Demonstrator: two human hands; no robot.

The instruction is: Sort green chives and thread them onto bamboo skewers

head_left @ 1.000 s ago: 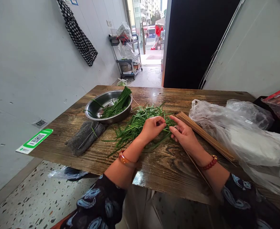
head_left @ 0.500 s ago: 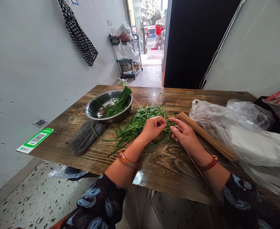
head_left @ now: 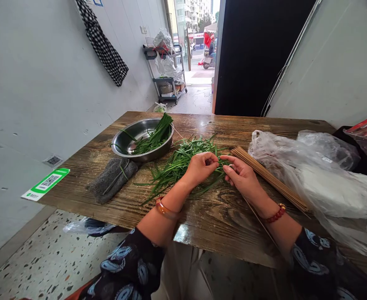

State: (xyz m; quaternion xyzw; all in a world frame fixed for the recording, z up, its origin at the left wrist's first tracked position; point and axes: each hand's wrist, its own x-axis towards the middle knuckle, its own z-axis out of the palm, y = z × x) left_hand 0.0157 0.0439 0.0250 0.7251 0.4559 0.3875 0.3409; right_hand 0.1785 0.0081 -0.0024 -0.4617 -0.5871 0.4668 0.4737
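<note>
A loose heap of cut green chives lies on the wooden table, under and behind my hands. My left hand is closed in a pinch above the heap's right part; what its fingertips hold is too small to make out. Close beside it, my right hand grips a thin bamboo skewer between thumb and fingers. The skewer runs back under my right forearm toward the table's front edge. The two hands' fingertips nearly meet. A bundle of bamboo skewers rests just right of my right hand.
Left of the heap stands a steel bowl holding more chives. A dark grey knitted cloth item lies before it. Clear plastic bags cover the table's right side. A green payment sign sits at the left corner.
Both hands stay almost in place, with only slight finger movement. Outside the doorway, a scooter with a rider has come into view.
</note>
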